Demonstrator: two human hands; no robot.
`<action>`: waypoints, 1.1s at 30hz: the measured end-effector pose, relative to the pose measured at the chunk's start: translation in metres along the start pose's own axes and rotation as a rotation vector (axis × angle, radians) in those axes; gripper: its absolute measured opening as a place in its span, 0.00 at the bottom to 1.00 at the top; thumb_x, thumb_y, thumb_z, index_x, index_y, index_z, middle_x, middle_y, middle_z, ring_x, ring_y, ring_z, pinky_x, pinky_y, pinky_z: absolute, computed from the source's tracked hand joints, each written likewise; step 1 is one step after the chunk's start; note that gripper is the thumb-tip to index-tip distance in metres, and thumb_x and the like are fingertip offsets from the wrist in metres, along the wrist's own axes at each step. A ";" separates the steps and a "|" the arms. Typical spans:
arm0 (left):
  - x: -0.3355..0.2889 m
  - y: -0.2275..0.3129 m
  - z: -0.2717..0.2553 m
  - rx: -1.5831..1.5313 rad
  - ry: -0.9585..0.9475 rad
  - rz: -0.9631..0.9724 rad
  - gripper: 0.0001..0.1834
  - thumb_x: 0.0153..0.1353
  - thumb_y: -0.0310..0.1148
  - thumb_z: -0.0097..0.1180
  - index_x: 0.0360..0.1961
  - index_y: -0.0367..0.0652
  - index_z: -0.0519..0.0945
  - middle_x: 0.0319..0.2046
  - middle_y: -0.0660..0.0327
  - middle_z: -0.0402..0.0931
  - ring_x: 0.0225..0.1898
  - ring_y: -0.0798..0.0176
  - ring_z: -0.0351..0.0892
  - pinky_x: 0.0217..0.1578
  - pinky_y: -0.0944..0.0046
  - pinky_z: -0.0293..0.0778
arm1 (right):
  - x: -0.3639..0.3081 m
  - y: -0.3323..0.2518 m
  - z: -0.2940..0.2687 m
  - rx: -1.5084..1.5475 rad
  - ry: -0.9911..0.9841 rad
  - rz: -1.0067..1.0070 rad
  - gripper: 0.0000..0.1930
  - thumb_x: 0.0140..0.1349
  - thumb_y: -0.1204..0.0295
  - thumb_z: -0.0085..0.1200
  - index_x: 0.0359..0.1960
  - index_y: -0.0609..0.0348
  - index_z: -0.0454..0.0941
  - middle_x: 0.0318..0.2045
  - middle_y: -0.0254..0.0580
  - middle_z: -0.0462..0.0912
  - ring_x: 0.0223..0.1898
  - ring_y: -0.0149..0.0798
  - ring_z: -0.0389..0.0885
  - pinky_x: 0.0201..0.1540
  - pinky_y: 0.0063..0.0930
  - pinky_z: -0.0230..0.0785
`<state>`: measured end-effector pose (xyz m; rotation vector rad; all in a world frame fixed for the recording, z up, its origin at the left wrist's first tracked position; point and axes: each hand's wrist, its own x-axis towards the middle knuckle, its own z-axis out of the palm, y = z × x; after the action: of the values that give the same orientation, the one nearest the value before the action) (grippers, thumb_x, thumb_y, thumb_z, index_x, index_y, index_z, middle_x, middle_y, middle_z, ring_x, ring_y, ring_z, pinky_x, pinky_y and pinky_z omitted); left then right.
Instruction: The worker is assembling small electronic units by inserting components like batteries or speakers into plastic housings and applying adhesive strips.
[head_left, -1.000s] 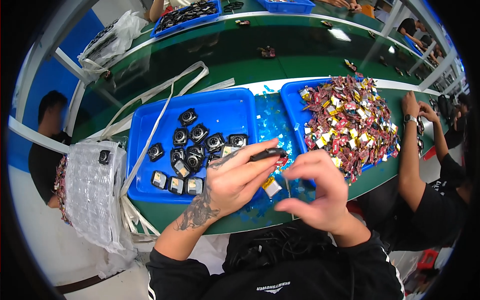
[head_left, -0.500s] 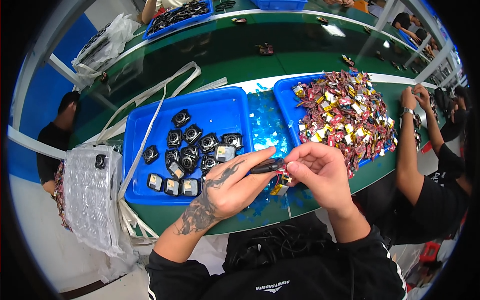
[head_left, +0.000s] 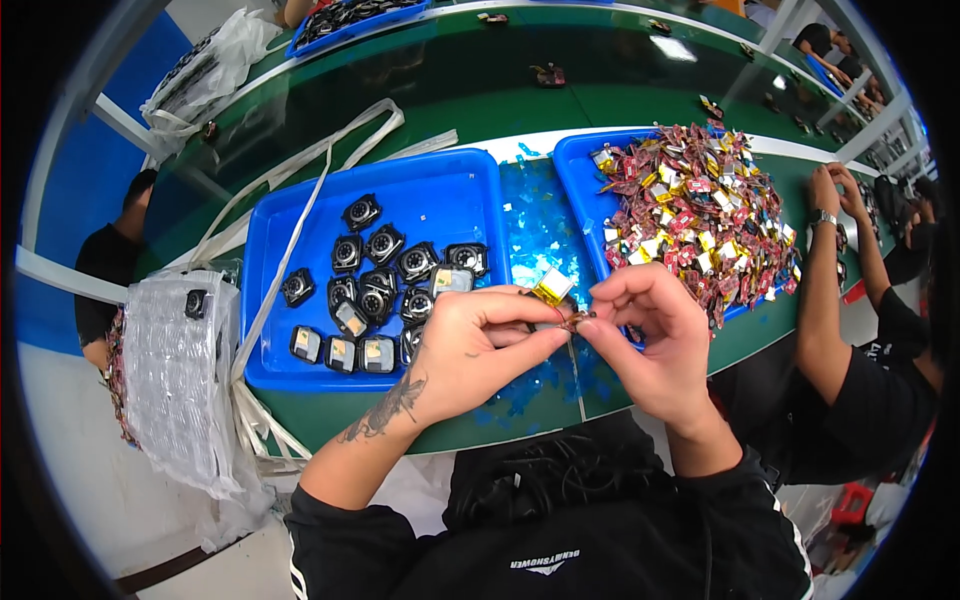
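I see my left hand [head_left: 480, 345] and right hand [head_left: 650, 335] meeting above the tabletop's [head_left: 420, 90] near edge, both pinching a small yellow battery cell [head_left: 553, 290] with its wire. The blue tray [head_left: 440, 190] of black watch housings [head_left: 380, 245] sits left; another blue tray [head_left: 575, 160] heaped with battery cells [head_left: 700, 215] lies right.

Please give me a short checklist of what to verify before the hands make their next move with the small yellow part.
1. Small yellow rectangular part pinched by left hand: ok.
2. Right hand meets the left at the part's lower end: ok.
3. Part's thin leads intact: cannot tell, too small.
4. Left blue plastic tray of black square casings beside left hand: ok.
5. Right blue tray's heap of red and yellow parts contained: not ok, it overhangs the rim.
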<state>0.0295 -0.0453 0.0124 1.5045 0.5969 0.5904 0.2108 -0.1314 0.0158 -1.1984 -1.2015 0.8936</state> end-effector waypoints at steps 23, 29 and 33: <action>0.003 -0.004 0.009 -0.232 0.082 0.026 0.29 0.61 0.17 0.56 0.64 0.38 0.68 0.51 0.55 0.77 0.44 0.71 0.80 0.46 0.72 0.77 | 0.001 0.015 0.013 -0.292 0.229 -0.224 0.13 0.54 0.87 0.60 0.36 0.63 0.70 0.30 0.40 0.78 0.27 0.26 0.74 0.32 0.19 0.69; 0.002 -0.007 0.009 -0.212 0.052 0.038 0.31 0.60 0.16 0.55 0.66 0.39 0.67 0.47 0.58 0.78 0.37 0.78 0.77 0.42 0.75 0.76 | 0.003 0.019 0.013 -0.315 0.198 -0.264 0.13 0.54 0.87 0.60 0.36 0.63 0.69 0.30 0.41 0.77 0.28 0.27 0.75 0.33 0.20 0.70; 0.003 -0.006 0.011 -0.195 0.081 0.060 0.33 0.59 0.15 0.55 0.67 0.39 0.64 0.39 0.60 0.79 0.34 0.80 0.74 0.41 0.76 0.75 | 0.004 0.016 0.016 -0.341 0.222 -0.265 0.13 0.54 0.88 0.61 0.35 0.63 0.69 0.28 0.41 0.76 0.28 0.29 0.75 0.32 0.21 0.70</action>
<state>0.0386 -0.0512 0.0060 1.3234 0.5416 0.7376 0.1975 -0.1220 0.0005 -1.3288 -1.3247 0.3562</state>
